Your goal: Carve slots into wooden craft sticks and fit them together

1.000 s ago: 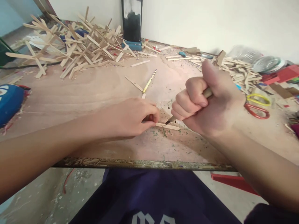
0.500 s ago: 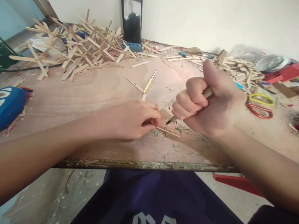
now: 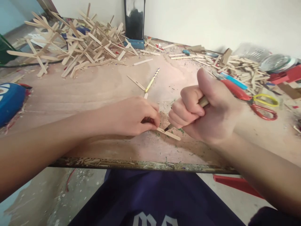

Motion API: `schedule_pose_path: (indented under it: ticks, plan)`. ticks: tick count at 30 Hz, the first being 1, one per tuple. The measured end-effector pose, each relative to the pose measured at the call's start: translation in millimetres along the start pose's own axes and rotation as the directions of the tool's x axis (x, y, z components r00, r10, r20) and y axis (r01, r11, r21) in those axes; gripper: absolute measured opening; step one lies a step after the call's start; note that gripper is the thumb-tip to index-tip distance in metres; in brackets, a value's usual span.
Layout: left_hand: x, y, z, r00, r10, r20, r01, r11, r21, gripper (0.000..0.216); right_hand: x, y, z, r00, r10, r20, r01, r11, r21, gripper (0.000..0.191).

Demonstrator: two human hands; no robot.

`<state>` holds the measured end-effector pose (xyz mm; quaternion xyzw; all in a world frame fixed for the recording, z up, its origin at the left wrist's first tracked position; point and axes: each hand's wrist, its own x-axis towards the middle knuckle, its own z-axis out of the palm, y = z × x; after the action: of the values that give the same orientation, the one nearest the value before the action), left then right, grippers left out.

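Note:
My left hand [image 3: 138, 114] rests on the table with its fingers closed on one end of a popsicle stick [image 3: 173, 135]. The stick's other end points right, its broad face showing. In my right fist [image 3: 209, 110], thumb up, is a wooden-handled carving tool [image 3: 203, 101]. Its dark tip touches the stick just right of my left fingertips. Beyond my left hand, a yellow patterned pencil [image 3: 152, 80] lies beside a thin stick [image 3: 135, 83], and another stick end [image 3: 146, 95] shows above my knuckles.
A tangled heap of crossed popsicle sticks [image 3: 77, 47] fills the back left, near a phone [image 3: 134, 20] on a blue stand. Loose sticks [image 3: 249, 69], scissors [image 3: 264, 108], red-handled pliers [image 3: 235, 89] and a plastic bottle [image 3: 275, 62] lie right. A blue object [image 3: 11, 102] sits left.
My right hand has moved slightly left and down, bringing the tool's tip onto the stick. The stick has turned from its thin edge to its broad face.

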<state>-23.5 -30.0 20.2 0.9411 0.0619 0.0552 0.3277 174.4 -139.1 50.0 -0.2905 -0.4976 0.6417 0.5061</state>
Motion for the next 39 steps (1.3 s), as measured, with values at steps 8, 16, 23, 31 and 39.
schedule_pose_path:
  ticks: [8,16,23,31,39]
  plan:
    - [0,-3,1,1.000,0.020,-0.002,-0.020,0.999,0.027,0.019,2,-4,0,0.995,0.028,0.100,-0.021,0.998,-0.065,0.069]
    - [1,-4,5,1.000,0.017,-0.021,-0.016,0.999,0.033,0.032,3,-8,-4,0.984,0.066,0.166,-0.052,0.995,-0.090,0.069]
    - [1,-3,7,0.999,0.024,-0.035,-0.023,0.999,0.023,0.035,2,-11,-6,0.983,0.074,0.168,-0.055,0.992,-0.112,0.069]
    - [3,-2,7,0.999,0.031,-0.045,-0.029,0.999,0.038,0.033,1,-11,-4,0.985,0.120,0.126,-0.097,0.980,-0.173,0.073]
    - [4,-3,9,0.999,0.029,-0.039,-0.028,0.999,0.028,0.032,1,-11,-1,0.987,0.117,0.113,-0.096,0.980,-0.172,0.072]
